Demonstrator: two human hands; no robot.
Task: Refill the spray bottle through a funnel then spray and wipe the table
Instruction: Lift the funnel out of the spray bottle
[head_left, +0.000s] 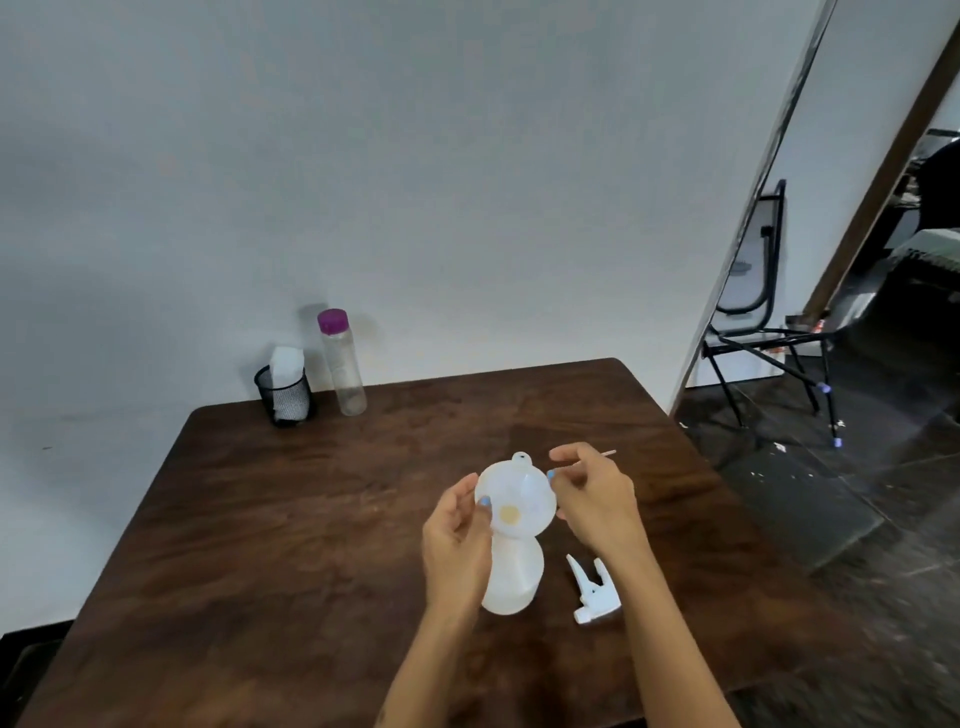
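Spray bottle (511, 577) upright mid-table, funnel (514, 501) seated in neck. Left hand (457, 535) and right hand (592, 493) pinch funnel rim. Thin plastic, likely light, tippy; steady bottle body when pouring. Trigger head (595, 592) lies beside.

- A single view, from a camera worn on the person's head, looks forward and down across the tabletop (311, 545).
- Both forearms enter from the bottom edge; the left hand (457, 540) and right hand (597, 499) sit low and centre, near the lens.
- The spray bottle (514, 577) with the funnel (514, 499) on it is seen from above, its mouth facing the camera.
- The far tabletop edge meets a pale wall (415, 156), which fills the upper half.
- The wide angle bends straight lines: the wall corner at right leans, and a chair (763, 312) and dark floor (857, 493) show beyond it.
- No second view shares the scene.
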